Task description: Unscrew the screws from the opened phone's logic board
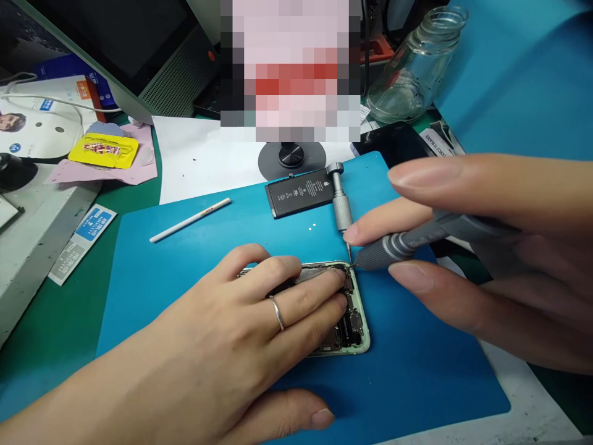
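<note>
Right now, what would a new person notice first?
Probably the left hand, spread over an opened phone on the blue mat, and the right hand, holding a gray screwdriver at the phone's corner. Next might come the black battery just beyond the phone, and the glass jar at the back right.

The bare left forearm [102, 395] slants up from the lower left corner into a left hand [245, 327] held palm down, its index and middle fingers stretched side by side, the other two bent at the knuckles, the thumb extended well apart. The bare right hand [509, 290] enters from the right, gripping between upper and lower digits, another fingertip [352, 233] reaching farther forward.
</note>
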